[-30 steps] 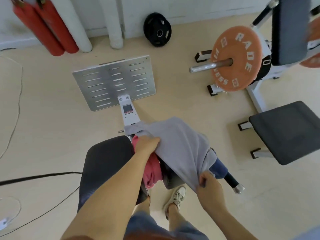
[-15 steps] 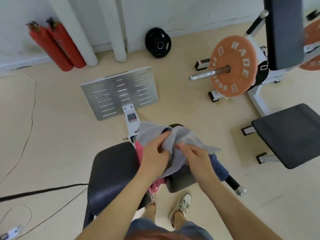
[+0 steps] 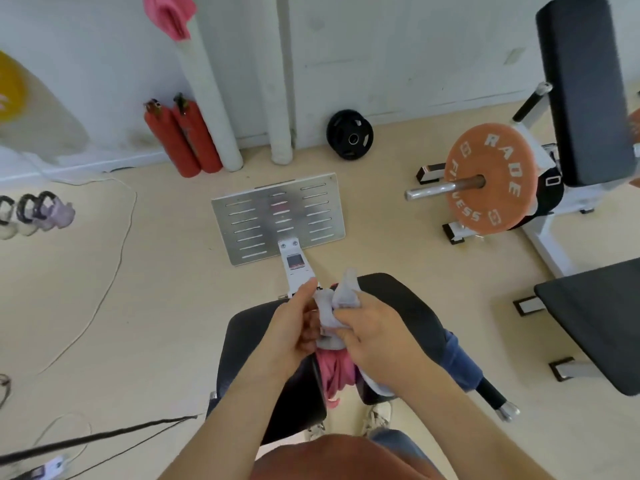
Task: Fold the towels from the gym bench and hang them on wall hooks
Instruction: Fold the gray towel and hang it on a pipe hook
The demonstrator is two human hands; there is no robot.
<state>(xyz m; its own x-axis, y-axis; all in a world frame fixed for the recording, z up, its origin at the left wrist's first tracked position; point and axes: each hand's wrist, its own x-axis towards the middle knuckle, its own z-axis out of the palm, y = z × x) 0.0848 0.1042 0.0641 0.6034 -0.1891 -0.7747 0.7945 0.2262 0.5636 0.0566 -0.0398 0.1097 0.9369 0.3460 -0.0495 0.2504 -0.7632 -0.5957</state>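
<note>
Pink towel (image 3: 171,12) high on wall looks hung already; over bench pad (image 3: 249,344), L hand (image 3: 294,327) pinches grey towel (image 3: 337,306) & R hand (image 3: 377,337) grips its bunched middle, prob. tightening fold for hanging, 2nd pink towel (image 3: 334,372) lying beneath.

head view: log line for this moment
left hand: grips grey cloth towel | right hand: grips it | pink cloth towel: on black padded bench
</note>
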